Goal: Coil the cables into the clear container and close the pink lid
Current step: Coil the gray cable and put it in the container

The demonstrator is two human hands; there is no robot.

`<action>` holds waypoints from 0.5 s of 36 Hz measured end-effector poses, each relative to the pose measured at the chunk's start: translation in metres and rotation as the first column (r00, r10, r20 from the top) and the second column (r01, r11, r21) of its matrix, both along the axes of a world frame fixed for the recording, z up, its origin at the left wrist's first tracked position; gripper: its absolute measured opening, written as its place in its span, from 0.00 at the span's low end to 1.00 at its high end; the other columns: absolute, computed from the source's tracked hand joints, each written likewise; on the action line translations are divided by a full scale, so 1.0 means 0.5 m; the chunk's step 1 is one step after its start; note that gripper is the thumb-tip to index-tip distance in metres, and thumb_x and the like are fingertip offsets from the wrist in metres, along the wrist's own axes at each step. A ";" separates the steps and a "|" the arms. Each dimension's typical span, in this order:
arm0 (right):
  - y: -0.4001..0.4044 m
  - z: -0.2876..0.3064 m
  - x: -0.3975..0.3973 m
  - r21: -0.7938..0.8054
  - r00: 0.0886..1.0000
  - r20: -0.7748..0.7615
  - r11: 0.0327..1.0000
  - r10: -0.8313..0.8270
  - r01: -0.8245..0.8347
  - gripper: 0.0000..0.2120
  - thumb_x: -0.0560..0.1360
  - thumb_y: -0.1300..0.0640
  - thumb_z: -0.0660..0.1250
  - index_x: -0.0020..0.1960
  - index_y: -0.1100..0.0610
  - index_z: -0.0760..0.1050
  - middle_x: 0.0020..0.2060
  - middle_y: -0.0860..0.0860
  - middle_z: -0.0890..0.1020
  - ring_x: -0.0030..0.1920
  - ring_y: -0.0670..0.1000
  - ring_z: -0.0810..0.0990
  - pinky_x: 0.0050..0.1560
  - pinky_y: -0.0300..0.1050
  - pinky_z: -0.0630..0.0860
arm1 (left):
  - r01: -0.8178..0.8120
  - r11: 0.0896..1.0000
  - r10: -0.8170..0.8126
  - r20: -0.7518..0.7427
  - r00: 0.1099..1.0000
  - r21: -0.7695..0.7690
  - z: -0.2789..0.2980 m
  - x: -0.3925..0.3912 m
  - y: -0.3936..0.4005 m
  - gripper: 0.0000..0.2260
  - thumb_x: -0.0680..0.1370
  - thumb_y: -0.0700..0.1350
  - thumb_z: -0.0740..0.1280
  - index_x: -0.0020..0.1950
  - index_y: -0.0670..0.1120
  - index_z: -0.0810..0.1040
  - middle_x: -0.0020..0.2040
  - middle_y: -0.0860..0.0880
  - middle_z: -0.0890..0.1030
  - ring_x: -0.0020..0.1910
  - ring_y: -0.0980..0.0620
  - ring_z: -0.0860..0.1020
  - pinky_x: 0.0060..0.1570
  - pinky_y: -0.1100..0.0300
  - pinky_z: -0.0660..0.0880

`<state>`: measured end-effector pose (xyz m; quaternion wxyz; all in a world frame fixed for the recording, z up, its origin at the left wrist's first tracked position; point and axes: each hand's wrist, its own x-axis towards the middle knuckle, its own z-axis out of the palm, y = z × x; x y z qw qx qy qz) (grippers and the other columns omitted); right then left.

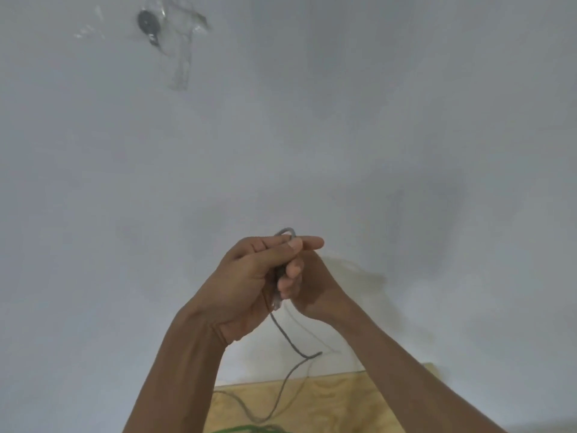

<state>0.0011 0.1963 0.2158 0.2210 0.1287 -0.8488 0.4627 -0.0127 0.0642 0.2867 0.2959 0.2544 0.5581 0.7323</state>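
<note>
Above the pale plywood board [343, 398], my left hand [246, 282] and right hand [309, 282] both pinch a thin, round grey cable [285, 337], looped over my fingertips [296, 244].

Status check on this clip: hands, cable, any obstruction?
Left hand and right hand both closed on grey cable, raised before white wall. Cable tail trails to wooden surface. Container, lid out of view. No obstruction.

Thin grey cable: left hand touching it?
Touching. The head view shows the left hand closed around the thin grey cable, which loops out above its fingers and hangs below the palm; the right hand pinches it too.
</note>
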 end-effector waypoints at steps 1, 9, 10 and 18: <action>-0.009 0.008 -0.003 0.014 1.000 0.006 1.000 -0.016 0.016 0.25 0.81 0.64 0.59 0.27 0.52 0.76 0.20 0.47 0.76 0.23 0.45 0.78 0.28 0.35 0.75 | -0.019 0.999 0.018 0.033 0.999 0.033 -0.002 -0.001 -0.003 0.18 0.78 0.44 0.67 0.57 0.29 0.79 0.30 0.47 0.71 0.27 0.53 0.67 0.30 0.60 0.63; -0.027 -0.010 0.001 -0.102 0.985 0.174 0.994 -0.018 0.036 0.17 0.83 0.55 0.60 0.38 0.42 0.73 0.29 0.33 0.79 0.29 0.40 0.75 0.34 0.32 0.72 | -0.165 0.971 0.152 0.082 0.985 0.173 -0.011 -0.037 -0.039 0.15 0.75 0.40 0.67 0.58 0.35 0.81 0.44 0.41 0.83 0.39 0.49 0.81 0.44 0.60 0.81; -0.029 -0.010 0.004 -0.090 0.979 0.202 0.995 -0.019 0.038 0.14 0.82 0.55 0.61 0.39 0.43 0.73 0.30 0.32 0.79 0.29 0.40 0.75 0.34 0.33 0.72 | -0.184 0.965 0.171 0.085 0.982 0.187 -0.014 -0.041 -0.040 0.15 0.74 0.39 0.68 0.58 0.35 0.81 0.46 0.41 0.84 0.41 0.49 0.82 0.47 0.59 0.81; -0.038 -0.018 0.012 -0.059 0.970 0.195 0.985 -0.147 0.161 0.11 0.79 0.49 0.67 0.38 0.47 0.79 0.32 0.41 0.82 0.29 0.47 0.79 0.34 0.38 0.75 | -0.296 0.930 0.270 0.139 0.953 0.218 -0.041 -0.063 -0.033 0.15 0.71 0.36 0.69 0.57 0.35 0.80 0.52 0.38 0.85 0.49 0.46 0.86 0.54 0.56 0.82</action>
